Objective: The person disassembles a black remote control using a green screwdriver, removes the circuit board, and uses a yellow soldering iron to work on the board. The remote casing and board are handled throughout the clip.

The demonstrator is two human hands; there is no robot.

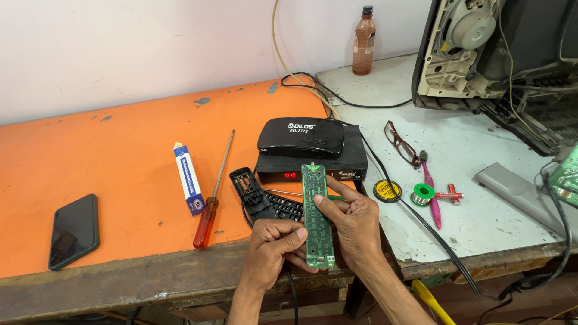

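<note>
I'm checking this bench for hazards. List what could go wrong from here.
1. The long green circuit board is pinched only by the left hand and right hand past the bench edge; a slip could drop it to the floor.
2. Bare fingers rest on its face, so smudging or static damage is possible.
3. The black cable runs close by the right forearm; snagging it could drag the stacked black set-top boxes.

Circuit board [316,216] held upright near the table's near edge, btwn left hand [274,244] and right hand [355,225]. Behind it, two set-top boxes [310,150] stacked. Remote shell [251,191] just left of the board, screwdriver [212,198] further left, phone [74,230] far left. Right: solder reel [422,194], glasses [400,143]. Far right, prob. an opened TV [500,54].
</note>
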